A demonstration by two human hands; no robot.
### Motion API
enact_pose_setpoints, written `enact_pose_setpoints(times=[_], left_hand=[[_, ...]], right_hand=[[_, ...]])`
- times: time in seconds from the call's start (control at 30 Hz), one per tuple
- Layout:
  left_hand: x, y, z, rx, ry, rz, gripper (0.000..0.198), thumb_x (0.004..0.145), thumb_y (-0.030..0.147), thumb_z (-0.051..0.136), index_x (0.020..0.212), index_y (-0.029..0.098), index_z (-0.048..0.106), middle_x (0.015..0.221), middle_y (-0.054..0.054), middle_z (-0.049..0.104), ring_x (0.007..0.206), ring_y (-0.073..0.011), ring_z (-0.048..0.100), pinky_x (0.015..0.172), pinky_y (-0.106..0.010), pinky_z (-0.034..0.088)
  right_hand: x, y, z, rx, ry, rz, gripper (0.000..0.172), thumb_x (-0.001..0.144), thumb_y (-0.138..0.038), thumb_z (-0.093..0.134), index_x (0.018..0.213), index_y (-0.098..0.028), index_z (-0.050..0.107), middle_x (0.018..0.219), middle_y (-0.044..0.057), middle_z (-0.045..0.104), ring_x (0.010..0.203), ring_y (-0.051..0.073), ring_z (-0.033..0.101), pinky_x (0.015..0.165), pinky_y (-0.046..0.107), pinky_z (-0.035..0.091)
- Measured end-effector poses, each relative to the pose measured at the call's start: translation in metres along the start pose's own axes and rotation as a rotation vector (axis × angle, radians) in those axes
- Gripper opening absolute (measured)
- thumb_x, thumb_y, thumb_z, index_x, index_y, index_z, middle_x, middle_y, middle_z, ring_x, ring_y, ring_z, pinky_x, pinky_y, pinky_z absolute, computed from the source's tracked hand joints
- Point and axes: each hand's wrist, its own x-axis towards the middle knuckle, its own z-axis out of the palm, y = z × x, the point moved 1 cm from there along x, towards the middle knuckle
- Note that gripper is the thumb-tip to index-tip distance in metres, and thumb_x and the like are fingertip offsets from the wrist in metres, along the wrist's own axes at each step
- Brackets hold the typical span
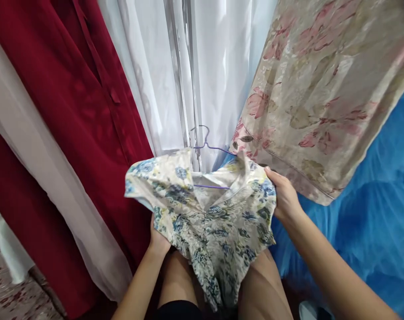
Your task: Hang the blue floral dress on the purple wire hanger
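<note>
Cream, blue-flowered cloth garment (215, 231) on purple wire hanger (211, 187): holding with left hand (159, 238) (partly covered) and right hand (285, 191), among crimson cloth (78, 111), white drapes (215, 58), pink-flowered beige cloth (318, 89), blue gauze (362, 213).

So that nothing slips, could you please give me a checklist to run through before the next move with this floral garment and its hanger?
1. Right hand holding the floral garment: ok, near the shoulder.
2. Left hand gripping it: cannot tell; fabric hides its fingers.
3. Hanger inside the garment: ok; its lower bar shows in the neckline.
4. Hanger ends seated in both shoulders: cannot tell; fabric covers them.
5. Hook clear of the white drapes: cannot tell; they hang behind.
</note>
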Motion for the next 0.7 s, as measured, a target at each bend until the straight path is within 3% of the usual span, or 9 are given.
enact_pose_setpoints(times=[0.13,0.23,0.3,0.4,0.47,0.5,0.53,0.6,0.7], left_hand=[[-0.020,-0.037,-0.045,0.035,0.236,0.119,0.083,0.078,0.091,0.039,0.116,0.026,0.072,0.108,-0.009,0.076,0.118,-0.0317,0.067,0.094,-0.043,0.058],[-0.050,-0.058,-0.055,0.240,0.251,0.038,0.070,0.074,0.081,0.062,0.110,0.022,0.072,0.105,-0.010,0.077,0.114,-0.0336,0.069,0.097,-0.044,0.057],[-0.071,-0.066,-0.051,0.328,0.226,-0.049,0.056,0.073,0.063,0.078,0.108,0.019,0.072,0.108,-0.012,0.077,0.115,-0.0356,0.069,0.102,-0.047,0.054],[-0.095,-0.074,-0.036,0.323,0.247,-0.102,0.047,0.078,0.051,0.079,0.112,0.019,0.071,0.116,-0.013,0.076,0.125,-0.0365,0.064,0.109,-0.048,0.050],[-0.105,-0.078,-0.027,0.309,0.271,-0.096,0.047,0.082,0.050,0.076,0.118,0.022,0.070,0.122,-0.011,0.074,0.131,-0.0353,0.060,0.112,-0.047,0.049],[-0.110,-0.080,-0.024,0.301,0.275,-0.093,0.048,0.083,0.051,0.074,0.123,0.024,0.068,0.126,-0.010,0.073,0.133,-0.0347,0.059,0.113,-0.047,0.048],[-0.113,-0.082,-0.022,0.287,0.274,-0.096,0.050,0.085,0.051,0.073,0.127,0.025,0.066,0.129,-0.010,0.071,0.135,-0.0343,0.058,0.113,-0.047,0.049],[-0.118,-0.084,-0.019,0.257,0.247,-0.112,0.055,0.086,0.052,0.072,0.133,0.025,0.062,0.133,-0.011,0.069,0.134,-0.0342,0.058,0.113,-0.047,0.049],[-0.124,-0.080,-0.017,0.239,0.195,-0.144,0.060,0.083,0.049,0.077,0.134,0.023,0.061,0.134,-0.012,0.069,0.134,-0.0342,0.058,0.114,-0.045,0.048]], right_hand=[[-0.005,-0.003,0.008,-0.028,-0.047,0.077,0.030,0.070,-0.049,0.083,0.076,-0.022,0.070,0.069,0.006,0.075,0.073,0.032,0.075,0.063,0.041,0.060],[-0.017,0.006,-0.008,-0.160,-0.092,0.139,0.032,0.076,-0.052,0.079,0.081,-0.021,0.072,0.073,0.007,0.075,0.075,0.031,0.073,0.064,0.039,0.058],[-0.032,0.019,-0.019,-0.330,-0.037,-0.002,0.034,0.081,-0.052,0.076,0.096,-0.021,0.072,0.089,0.007,0.075,0.088,0.030,0.071,0.076,0.039,0.057],[-0.073,0.052,-0.026,-0.593,0.319,-0.452,0.051,0.082,-0.046,0.078,0.125,-0.023,0.063,0.129,0.010,0.064,0.121,0.032,0.057,0.102,0.044,0.047],[-0.109,0.083,-0.021,-0.645,0.476,-0.537,0.047,0.086,-0.046,0.074,0.126,-0.024,0.061,0.132,0.012,0.058,0.124,0.034,0.053,0.104,0.047,0.044],[-0.126,0.100,-0.015,-0.623,0.409,-0.439,0.032,0.090,-0.047,0.068,0.114,-0.026,0.064,0.117,0.010,0.063,0.111,0.032,0.059,0.096,0.046,0.047],[-0.139,0.118,-0.006,-0.604,0.188,-0.246,0.022,0.094,-0.047,0.063,0.103,-0.027,0.066,0.102,0.008,0.066,0.099,0.030,0.062,0.089,0.044,0.050],[-0.159,0.146,0.016,-0.524,-0.174,0.013,0.029,0.099,-0.049,0.055,0.085,-0.026,0.065,0.085,0.005,0.068,0.086,0.029,0.064,0.081,0.042,0.049],[-0.164,0.165,0.042,-0.364,-0.321,0.154,0.037,0.101,-0.052,0.051,0.077,-0.025,0.060,0.068,0.002,0.065,0.070,0.025,0.060,0.073,0.038,0.046]])
